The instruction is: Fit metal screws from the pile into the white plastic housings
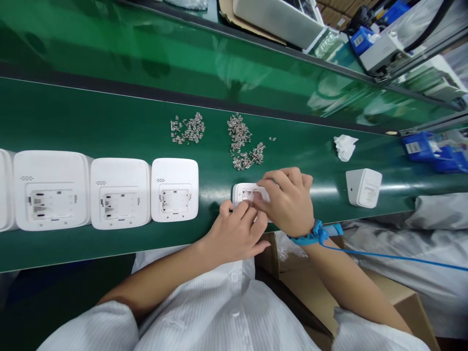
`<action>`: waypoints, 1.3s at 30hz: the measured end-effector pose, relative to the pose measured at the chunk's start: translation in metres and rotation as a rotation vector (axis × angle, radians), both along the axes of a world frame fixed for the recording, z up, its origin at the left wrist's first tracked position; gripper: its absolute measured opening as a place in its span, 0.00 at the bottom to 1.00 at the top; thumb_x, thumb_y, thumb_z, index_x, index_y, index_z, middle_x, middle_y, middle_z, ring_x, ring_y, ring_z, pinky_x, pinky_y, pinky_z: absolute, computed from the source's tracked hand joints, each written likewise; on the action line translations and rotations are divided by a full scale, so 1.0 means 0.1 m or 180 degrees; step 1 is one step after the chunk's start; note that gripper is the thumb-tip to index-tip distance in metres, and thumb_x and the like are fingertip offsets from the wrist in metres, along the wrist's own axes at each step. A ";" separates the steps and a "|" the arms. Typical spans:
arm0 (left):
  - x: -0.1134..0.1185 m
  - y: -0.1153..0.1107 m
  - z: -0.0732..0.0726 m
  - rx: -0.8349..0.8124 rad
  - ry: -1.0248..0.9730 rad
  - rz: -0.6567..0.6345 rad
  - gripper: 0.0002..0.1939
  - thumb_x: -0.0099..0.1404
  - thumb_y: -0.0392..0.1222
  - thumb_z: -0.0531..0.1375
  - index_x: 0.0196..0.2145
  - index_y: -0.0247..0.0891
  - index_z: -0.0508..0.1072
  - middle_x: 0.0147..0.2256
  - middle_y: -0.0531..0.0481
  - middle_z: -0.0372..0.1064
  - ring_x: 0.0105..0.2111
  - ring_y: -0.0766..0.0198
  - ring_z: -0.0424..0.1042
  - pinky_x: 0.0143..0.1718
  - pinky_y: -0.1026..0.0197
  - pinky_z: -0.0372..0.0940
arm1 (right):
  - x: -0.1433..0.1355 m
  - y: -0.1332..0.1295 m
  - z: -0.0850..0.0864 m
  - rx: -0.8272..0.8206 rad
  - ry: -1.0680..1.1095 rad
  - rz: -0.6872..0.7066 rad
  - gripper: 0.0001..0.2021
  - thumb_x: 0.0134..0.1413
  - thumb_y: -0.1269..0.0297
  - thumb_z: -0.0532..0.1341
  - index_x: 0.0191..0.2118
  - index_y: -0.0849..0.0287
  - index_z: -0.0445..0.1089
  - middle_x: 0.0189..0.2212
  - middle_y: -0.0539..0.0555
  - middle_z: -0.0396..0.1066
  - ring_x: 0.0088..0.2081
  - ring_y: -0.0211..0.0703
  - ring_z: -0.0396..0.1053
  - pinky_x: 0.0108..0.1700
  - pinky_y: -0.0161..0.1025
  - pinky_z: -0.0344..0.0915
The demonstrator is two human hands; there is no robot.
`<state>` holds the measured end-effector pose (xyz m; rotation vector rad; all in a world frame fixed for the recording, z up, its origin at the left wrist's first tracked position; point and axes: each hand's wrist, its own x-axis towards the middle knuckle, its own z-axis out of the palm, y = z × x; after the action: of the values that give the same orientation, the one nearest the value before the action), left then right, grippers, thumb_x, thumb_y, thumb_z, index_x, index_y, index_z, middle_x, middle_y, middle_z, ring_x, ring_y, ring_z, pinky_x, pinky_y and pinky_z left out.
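Note:
A white plastic housing lies on the green bench in front of me, its recessed compartment facing up and partly covered by my fingers. My left hand has curled fingers on its near side, steadying it. Over its right part, my right hand is bent, with the thumb down in the recess and the index finger near the far rim. Whatever the right fingertips may pinch is hidden. Beyond the housing lie loose piles of small metal contact pieces, with another pile farther left.
Several similar white housings stand in a row at the left. To the right are another white unit, a crumpled tissue and blue bins. A blue wrist strap trails its cord rightward. A raised shelf runs along the back.

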<state>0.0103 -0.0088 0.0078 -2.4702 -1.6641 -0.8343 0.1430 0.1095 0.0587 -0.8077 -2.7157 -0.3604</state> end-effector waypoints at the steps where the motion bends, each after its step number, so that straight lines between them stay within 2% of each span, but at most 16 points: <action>1: 0.00 -0.01 0.00 0.0021 0.0013 -0.0013 0.24 0.69 0.55 0.57 0.49 0.31 0.69 0.46 0.39 0.71 0.44 0.52 0.66 0.38 0.49 0.52 | -0.01 -0.01 0.00 0.0017 0.0017 -0.0001 0.02 0.58 0.66 0.65 0.35 0.57 0.71 0.39 0.55 0.74 0.44 0.53 0.64 0.43 0.49 0.50; 4: -0.02 -0.10 0.02 0.0150 0.0118 -0.0008 0.23 0.69 0.55 0.57 0.49 0.31 0.68 0.44 0.37 0.71 0.42 0.51 0.68 0.39 0.49 0.54 | 0.00 -0.07 0.02 0.0092 0.0071 0.0107 0.05 0.60 0.63 0.65 0.35 0.58 0.71 0.38 0.55 0.74 0.44 0.52 0.64 0.43 0.49 0.51; 8: -0.11 -0.29 0.06 0.0439 0.0519 -0.0121 0.22 0.71 0.56 0.55 0.48 0.33 0.68 0.43 0.35 0.73 0.44 0.48 0.71 0.43 0.49 0.56 | -0.05 -0.12 0.03 0.0416 0.0067 0.0612 0.09 0.63 0.60 0.65 0.33 0.58 0.70 0.37 0.54 0.74 0.43 0.50 0.64 0.43 0.49 0.50; 12: -0.21 -0.37 0.10 0.0527 0.0850 -0.0049 0.25 0.72 0.59 0.53 0.50 0.32 0.69 0.43 0.34 0.74 0.44 0.47 0.72 0.43 0.50 0.58 | -0.24 -0.09 0.01 0.0989 0.0046 0.1227 0.16 0.64 0.61 0.64 0.25 0.58 0.65 0.29 0.52 0.69 0.39 0.46 0.61 0.39 0.48 0.47; 15: -0.24 -0.37 0.11 0.0546 0.0831 0.0157 0.26 0.71 0.59 0.54 0.50 0.31 0.70 0.42 0.33 0.74 0.42 0.48 0.73 0.43 0.50 0.59 | -0.43 -0.02 -0.01 0.1157 0.0086 0.1602 0.19 0.64 0.60 0.64 0.22 0.58 0.62 0.25 0.51 0.64 0.35 0.45 0.57 0.37 0.46 0.46; 21: -0.16 -0.35 0.03 0.0701 0.0661 0.0740 0.29 0.68 0.63 0.56 0.45 0.29 0.72 0.37 0.37 0.73 0.38 0.49 0.71 0.43 0.48 0.60 | -0.71 0.07 -0.09 0.0951 0.0188 0.2231 0.22 0.64 0.59 0.64 0.20 0.58 0.62 0.20 0.50 0.57 0.29 0.43 0.51 0.33 0.44 0.45; 25: -0.07 -0.31 -0.04 0.0634 0.0694 0.1008 0.29 0.67 0.64 0.57 0.44 0.30 0.73 0.37 0.36 0.73 0.38 0.48 0.71 0.43 0.48 0.60 | -0.79 0.09 -0.18 0.0558 0.0112 0.2227 0.23 0.69 0.57 0.59 0.20 0.58 0.62 0.20 0.51 0.57 0.28 0.42 0.52 0.29 0.45 0.42; 28: -0.03 -0.27 -0.04 0.0458 0.0765 0.1243 0.28 0.68 0.63 0.56 0.44 0.31 0.73 0.37 0.36 0.72 0.38 0.47 0.71 0.42 0.47 0.59 | -0.80 0.14 -0.20 0.0267 0.0229 0.2212 0.23 0.70 0.57 0.57 0.22 0.57 0.63 0.20 0.51 0.58 0.28 0.42 0.53 0.29 0.45 0.43; 30: -0.06 -0.27 0.01 0.0224 0.0813 0.1393 0.30 0.69 0.62 0.55 0.49 0.30 0.72 0.42 0.35 0.73 0.40 0.46 0.70 0.42 0.46 0.58 | -0.73 0.23 -0.19 0.0324 0.0393 0.1964 0.22 0.69 0.54 0.57 0.23 0.56 0.65 0.22 0.52 0.61 0.29 0.43 0.54 0.30 0.45 0.45; 32: -0.14 -0.29 0.10 0.0078 0.0846 0.1531 0.31 0.71 0.60 0.54 0.53 0.26 0.71 0.45 0.34 0.73 0.40 0.46 0.69 0.41 0.45 0.58 | -0.56 0.37 -0.16 0.0515 0.0543 0.1289 0.21 0.68 0.49 0.57 0.27 0.56 0.67 0.27 0.55 0.66 0.32 0.46 0.58 0.32 0.46 0.49; 35: -0.32 -0.32 0.19 0.0195 0.0888 0.1690 0.29 0.71 0.57 0.55 0.52 0.24 0.71 0.41 0.36 0.74 0.36 0.49 0.68 0.38 0.46 0.56 | 0.00 0.66 -0.16 0.0750 0.0714 -0.0412 0.20 0.68 0.49 0.53 0.37 0.60 0.72 0.39 0.62 0.71 0.40 0.53 0.63 0.39 0.47 0.54; 37: -0.39 -0.32 0.20 0.0333 0.0877 0.1692 0.29 0.70 0.57 0.57 0.51 0.24 0.72 0.41 0.36 0.75 0.36 0.49 0.68 0.37 0.47 0.54 | 0.53 0.82 -0.21 0.0812 0.0811 -0.1693 0.21 0.68 0.51 0.51 0.46 0.65 0.71 0.45 0.68 0.70 0.45 0.59 0.64 0.42 0.50 0.57; 39: -0.37 -0.29 0.18 0.0533 0.0778 0.1716 0.29 0.69 0.58 0.58 0.50 0.25 0.73 0.44 0.34 0.74 0.40 0.47 0.69 0.37 0.47 0.53 | 1.07 0.93 -0.31 0.0734 0.0870 -0.2891 0.25 0.67 0.51 0.51 0.53 0.70 0.68 0.48 0.73 0.68 0.47 0.65 0.64 0.44 0.54 0.58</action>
<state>-0.0263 -0.0381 0.0255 -1.7890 -1.9289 -0.5485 0.2502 0.2025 0.0275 -1.8159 -1.8657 -0.6614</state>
